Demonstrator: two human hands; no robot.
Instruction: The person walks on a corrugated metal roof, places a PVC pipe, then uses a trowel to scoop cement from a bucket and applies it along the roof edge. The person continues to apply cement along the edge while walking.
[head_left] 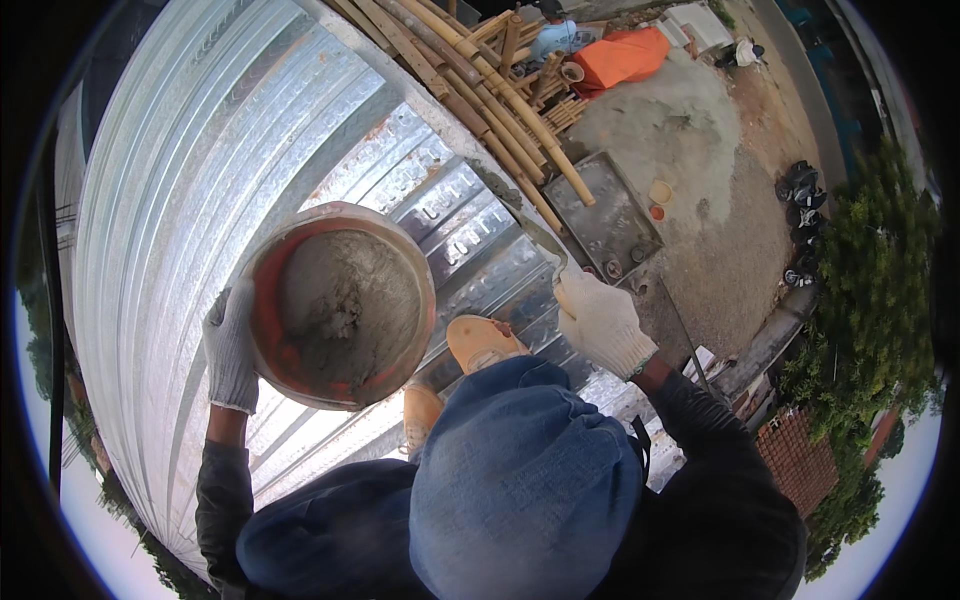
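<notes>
The left hand, in a white knit glove, was clenched on the rim of an orange bucket, fingers wrapped over its left edge. The bucket hung tilted toward the camera above the corrugated metal roof, just left of the person's blue-trousered knees and orange sandals. Grey wet mortar coated its inside and lay in a mass at the bottom.

The bucket looked heavy for its size: wet mortar is dense, and the load would shift as the bucket tilted. The wall seemed to be stiff plastic, smeared and probably slippery where the mix had run over the lip, so the knit glove would help. A single rim hold puts the weight off to one side; a second hand under the base or on the opposite rim would be steadier, in my judgement. No handle was visible.

The right hand, also gloved, was closed around the handle of a trowel, whose blade pointed up and left over the roof edge.

Far below on the ground lay a bundle of bamboo poles, a grey rectangular mixing tray beside 2 small round orange lids or dishes, an orange tarp near the top, and a pale sand pile. No labels or signs were legible anywhere.
</notes>
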